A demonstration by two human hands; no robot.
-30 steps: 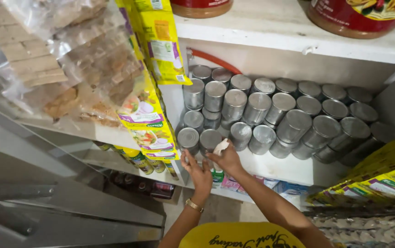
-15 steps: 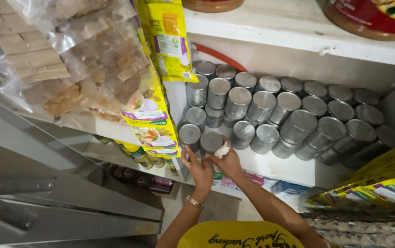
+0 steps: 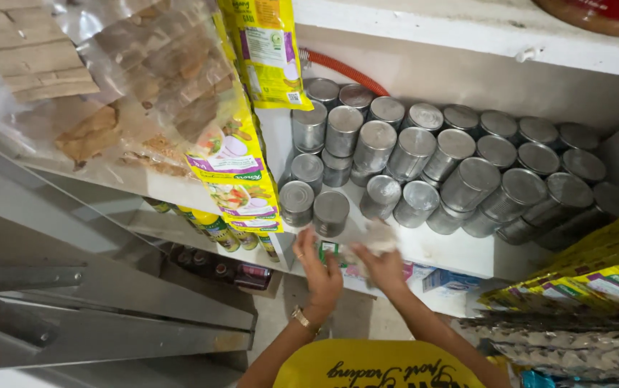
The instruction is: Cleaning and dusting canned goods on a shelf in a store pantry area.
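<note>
Your left hand (image 3: 322,271) hangs open-fingered, holding nothing, just below the white shelf's (image 3: 460,253) front edge; your right hand (image 3: 381,263) grips a pale, blurred cloth (image 3: 376,236) against that edge. Silver cans (image 3: 460,162) lie stacked on their sides across the shelf, and yellow packets (image 3: 241,176) hang at its left end, beside the nearest can (image 3: 331,212).
</note>
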